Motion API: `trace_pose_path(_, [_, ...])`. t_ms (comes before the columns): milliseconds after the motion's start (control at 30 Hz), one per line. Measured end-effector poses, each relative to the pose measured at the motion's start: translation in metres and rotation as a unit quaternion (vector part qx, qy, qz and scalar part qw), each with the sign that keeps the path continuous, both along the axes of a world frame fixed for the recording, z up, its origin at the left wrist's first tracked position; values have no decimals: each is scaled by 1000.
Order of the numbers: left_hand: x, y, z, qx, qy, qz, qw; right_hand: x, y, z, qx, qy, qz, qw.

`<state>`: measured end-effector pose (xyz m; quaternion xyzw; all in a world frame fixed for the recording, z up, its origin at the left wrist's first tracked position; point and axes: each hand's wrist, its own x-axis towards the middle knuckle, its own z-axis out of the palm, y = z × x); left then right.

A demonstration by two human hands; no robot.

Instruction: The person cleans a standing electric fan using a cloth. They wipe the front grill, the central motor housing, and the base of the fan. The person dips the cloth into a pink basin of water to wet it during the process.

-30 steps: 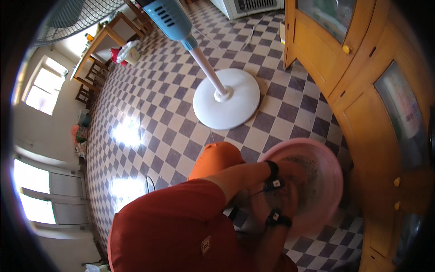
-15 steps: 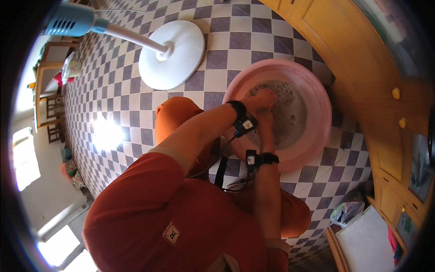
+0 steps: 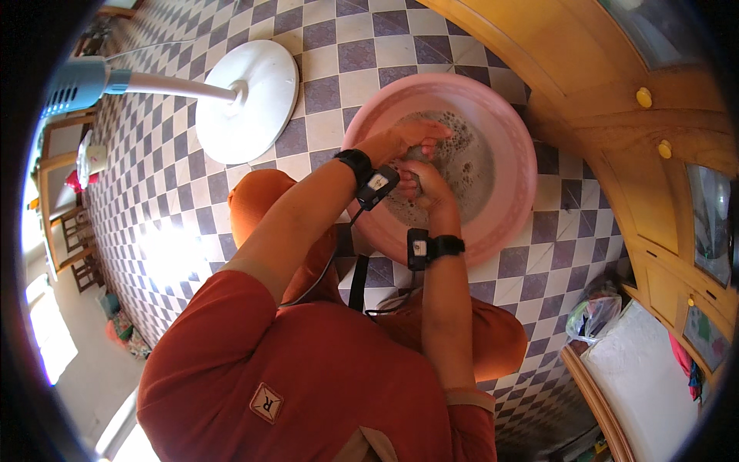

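Observation:
A pink plastic basin [image 3: 517,177] stands on the floor before me, holding murky grey water [image 3: 471,181] with foam and bubbles. Over its left part my two hands are close together. My left hand [image 3: 416,138] is on the far side, its fingers curled in. Nearer to me, my right hand [image 3: 429,185] is closed, with its fingers turned toward the left one. Something greyish shows in and between the hands; it is too small and too covered to name. Each wrist wears a black strap with a small box.
A fan with a round white base [image 3: 258,104] stands left of the basin on the checkered tile floor [image 3: 319,92]. Wooden cabinets [image 3: 593,100] with yellow knobs run along the right. A clear plastic bag [image 3: 594,317] and a white-topped board [image 3: 647,373] lie at lower right.
My hands have come up from the water and turned so their fingers face each other. The basin and fan sit farther left in the picture as the view shifted.

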<state>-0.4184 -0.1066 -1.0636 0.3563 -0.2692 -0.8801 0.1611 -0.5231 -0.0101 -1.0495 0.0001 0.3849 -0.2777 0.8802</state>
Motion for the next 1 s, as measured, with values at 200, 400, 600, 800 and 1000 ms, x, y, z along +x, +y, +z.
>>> trace_pose_path(200, [-2,6,-7,-98,-171,56,979,21,4,0,-99,223,-4,970])
trace_pose_path(400, [-7,1,-23,-101,-207,56,971,32,12,-78,-416,486,21,768])
trace_pose_path(600, [-10,6,-21,-70,-152,108,980,33,16,-106,-449,511,21,733])
trace_pose_path(800, [-13,5,-20,-85,-189,98,973,36,12,-105,-352,526,56,772])
trace_pose_path(1000, [-13,7,-11,-91,-186,104,973,38,10,-85,-288,482,-12,827])
